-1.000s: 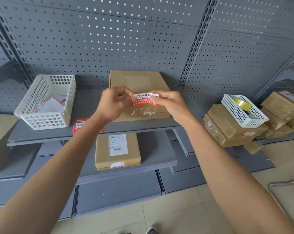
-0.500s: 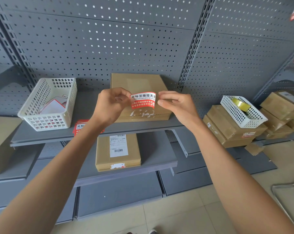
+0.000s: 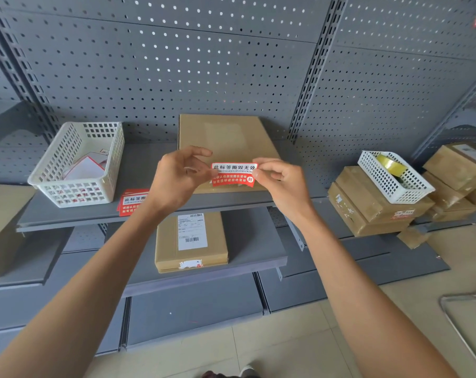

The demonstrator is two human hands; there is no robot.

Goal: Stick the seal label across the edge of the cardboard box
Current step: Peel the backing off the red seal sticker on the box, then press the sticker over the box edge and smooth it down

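From the head camera, we are pinching the red-and-white seal label (image 3: 233,174) between both hands: left hand (image 3: 177,178) gripping its 9 o'clock end, right hand (image 3: 279,181) its 3 o'clock end, hovering above the cardboard box (image 3: 223,135) lying on the grey shelf (image 3: 67,214).

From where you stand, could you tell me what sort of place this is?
Probably a parcel packing or storage room: grey pegboard shelving, sealed cardboard boxes with shipping labels, and a white basket holding a tape roll.
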